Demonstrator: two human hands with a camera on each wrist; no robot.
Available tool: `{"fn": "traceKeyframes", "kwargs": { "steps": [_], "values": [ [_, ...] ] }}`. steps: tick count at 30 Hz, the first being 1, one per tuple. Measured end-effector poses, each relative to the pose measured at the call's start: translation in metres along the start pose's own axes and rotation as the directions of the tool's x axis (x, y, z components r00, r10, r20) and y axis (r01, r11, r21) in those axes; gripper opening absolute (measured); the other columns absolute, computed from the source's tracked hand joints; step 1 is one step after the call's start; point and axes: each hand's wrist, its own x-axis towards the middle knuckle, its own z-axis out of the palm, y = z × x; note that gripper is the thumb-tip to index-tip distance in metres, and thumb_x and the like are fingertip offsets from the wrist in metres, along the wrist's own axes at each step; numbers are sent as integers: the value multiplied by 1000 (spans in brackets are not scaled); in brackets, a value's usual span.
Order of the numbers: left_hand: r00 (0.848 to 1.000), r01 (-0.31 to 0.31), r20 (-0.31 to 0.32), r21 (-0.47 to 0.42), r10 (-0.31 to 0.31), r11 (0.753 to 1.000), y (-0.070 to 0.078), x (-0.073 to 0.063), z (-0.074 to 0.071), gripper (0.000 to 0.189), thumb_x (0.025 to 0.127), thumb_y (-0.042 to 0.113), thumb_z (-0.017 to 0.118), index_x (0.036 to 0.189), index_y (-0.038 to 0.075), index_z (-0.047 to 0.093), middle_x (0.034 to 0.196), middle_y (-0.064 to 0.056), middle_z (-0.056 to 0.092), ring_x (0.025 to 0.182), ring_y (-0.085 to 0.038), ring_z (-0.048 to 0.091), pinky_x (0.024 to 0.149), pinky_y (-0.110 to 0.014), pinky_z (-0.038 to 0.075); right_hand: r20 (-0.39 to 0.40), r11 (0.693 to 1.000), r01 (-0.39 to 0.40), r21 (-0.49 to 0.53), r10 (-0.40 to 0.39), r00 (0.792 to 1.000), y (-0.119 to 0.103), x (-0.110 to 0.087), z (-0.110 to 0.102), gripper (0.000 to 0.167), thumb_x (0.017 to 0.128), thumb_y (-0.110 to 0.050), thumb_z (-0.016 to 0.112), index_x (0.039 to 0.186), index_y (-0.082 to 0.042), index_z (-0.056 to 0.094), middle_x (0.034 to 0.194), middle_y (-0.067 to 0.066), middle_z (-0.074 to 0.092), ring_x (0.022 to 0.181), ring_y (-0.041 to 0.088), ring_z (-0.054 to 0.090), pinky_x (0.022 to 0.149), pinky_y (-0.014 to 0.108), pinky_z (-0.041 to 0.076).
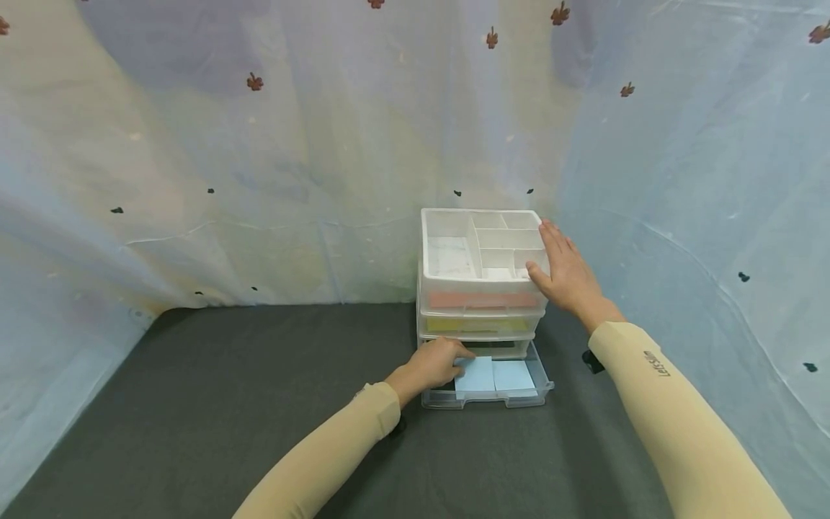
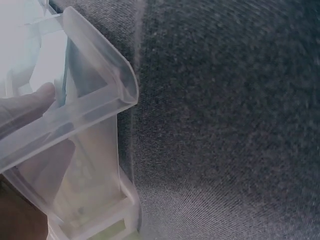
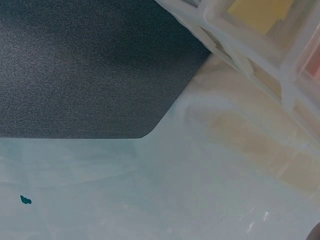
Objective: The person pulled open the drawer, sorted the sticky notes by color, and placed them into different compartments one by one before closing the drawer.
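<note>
A clear plastic drawer organizer point(image 1: 483, 285) stands on the dark table, its lowest drawer point(image 1: 480, 404) pulled out. Inside that drawer lie two pads of light blue paper side by side. My left hand point(image 1: 431, 362) reaches in from the left and pinches the left blue pad point(image 1: 475, 376) at its left edge. In the left wrist view, a fingertip touches the blue pad point(image 2: 52, 65) behind the clear drawer wall. The right blue pad point(image 1: 512, 376) lies untouched. With straight fingers, my right hand point(image 1: 570, 277) rests against the organizer's upper right side, thumb at the top rim.
The organizer's top tray point(image 1: 450, 254) has several compartments. Below it are closed drawers with orange point(image 1: 483, 300) and yellow point(image 1: 476, 324) contents. A patterned curtain point(image 1: 363, 144) hangs behind and right of the dark tabletop point(image 1: 227, 404).
</note>
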Motion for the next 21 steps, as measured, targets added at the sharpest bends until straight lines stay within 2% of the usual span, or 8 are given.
{"fn": "traceKeyframes", "kwargs": {
  "steps": [8,15,21],
  "values": [
    [999,22,38,91,-26,996,2,2,4,40,95,27,80,134,26,72,138,3,67,116,-16,69,73,-27,59,5,1000,-7,3,7,1000,-1,0,0,80,106,-43,44,166,-2,10,174,16,9,159,36,9,128,55,8],
    [998,27,52,106,-32,994,3,2,5,40,95,28,80,134,25,72,134,5,70,106,-14,73,56,-23,51,10,1000,-7,9,7,1000,-3,0,-2,80,107,-42,43,166,-2,9,174,16,8,159,36,9,128,54,6],
    [998,13,53,111,-18,994,6,0,4,37,96,26,78,133,24,73,130,5,72,102,-12,73,57,-22,51,2,1000,6,25,-6,1000,-4,-2,-3,79,106,-39,45,166,0,10,173,18,10,159,38,10,128,55,8]
  ]
}}
